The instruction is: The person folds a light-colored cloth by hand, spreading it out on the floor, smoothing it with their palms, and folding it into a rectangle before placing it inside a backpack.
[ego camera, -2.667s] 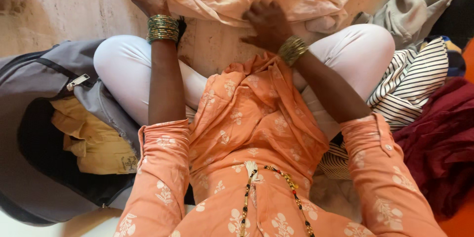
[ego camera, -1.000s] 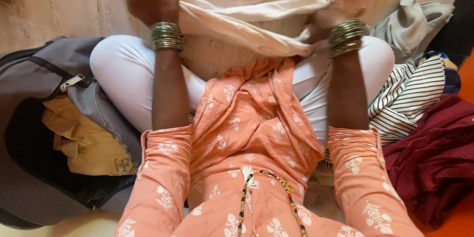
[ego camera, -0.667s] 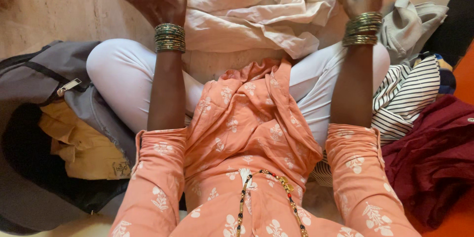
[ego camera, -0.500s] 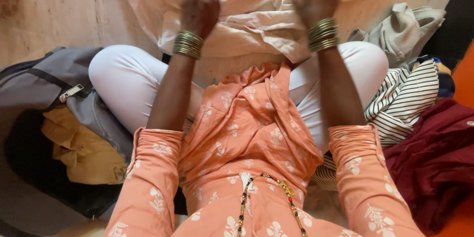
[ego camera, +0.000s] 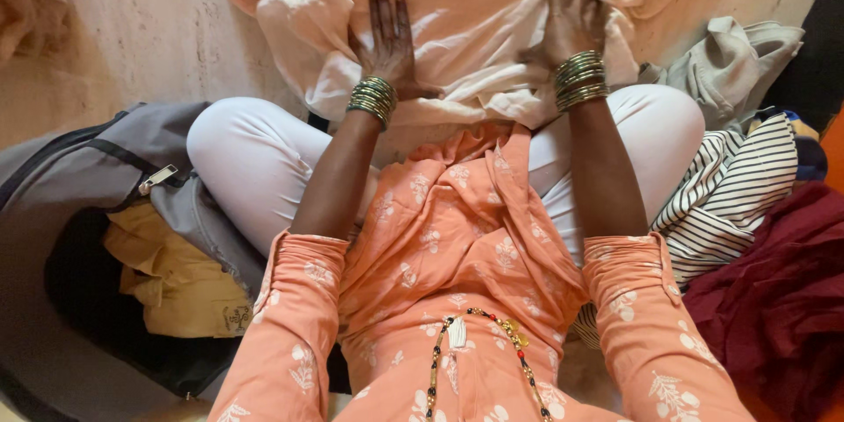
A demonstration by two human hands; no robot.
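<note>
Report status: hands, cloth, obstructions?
Left hand flat, open on pale cloth. Right hand pressing same cloth, fingers partly hidden. Nothing blocking; grey bag aside.

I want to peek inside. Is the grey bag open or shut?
Open. The grey bag gapes, flap back, with yellow cloth showing inside its dark opening.

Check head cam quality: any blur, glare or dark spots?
Head view: soft, warm light, no hard glare; the pale peach cloth garment is bright but its folds still read; left hand and right hand lie flat on it, reasonably sharp; the open grey fabric bag interior is deep shadow around the folded yellow garment; frame edges look slightly stretched.
</note>
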